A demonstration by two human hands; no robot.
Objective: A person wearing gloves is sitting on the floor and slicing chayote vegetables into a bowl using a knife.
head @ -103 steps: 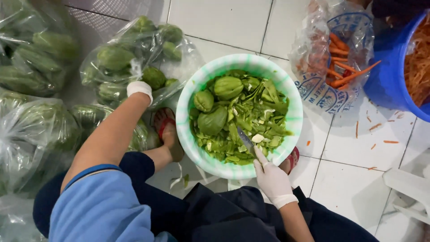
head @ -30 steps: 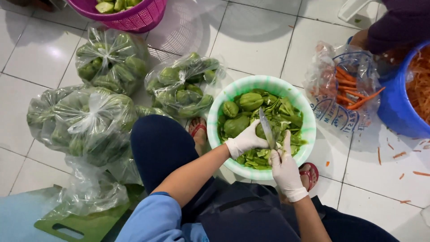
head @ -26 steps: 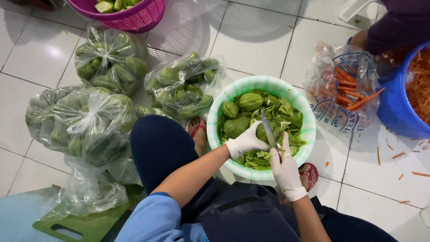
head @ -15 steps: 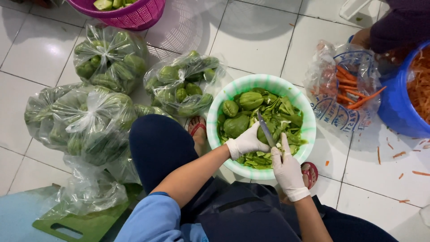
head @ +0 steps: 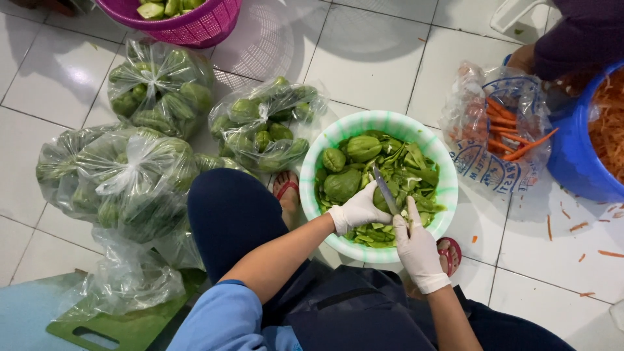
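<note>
**Green squash under the knife, over a striped bowl**

White-gloved, the left hand (head: 356, 210) curls closed around a green, pear-shaped squash (head: 382, 200) held just above the peelings in a round green-and-white striped plastic bowl (head: 445, 195). The right hand (head: 416, 244), gloved the same way, is closed on the handle of a narrow steel-bladed knife (head: 386, 190); its blade slants up and away from the person and lies against the held squash. Both hands sit over the near side of the bowl, almost touching each other.

Inside the bowl lie several more whole green squashes (head: 354, 151) towards the far-left side, with a heap of green peelings (head: 416, 175) filling the rest. The bowl stands on a white tiled floor (head: 377, 52), between the person's sandalled feet.

To the left are clear knotted plastic bags of green squashes (head: 263, 127), several of them, piled close together. A pink plastic basket (head: 195, 23) sits at the top edge. Right of the bowl lies a clear printed bag of orange carrots (head: 504, 130), and beside that a blue plastic tub (head: 578, 159) holding orange shreds. A flat green cutting board (head: 110, 328) lies at lower left.
</note>
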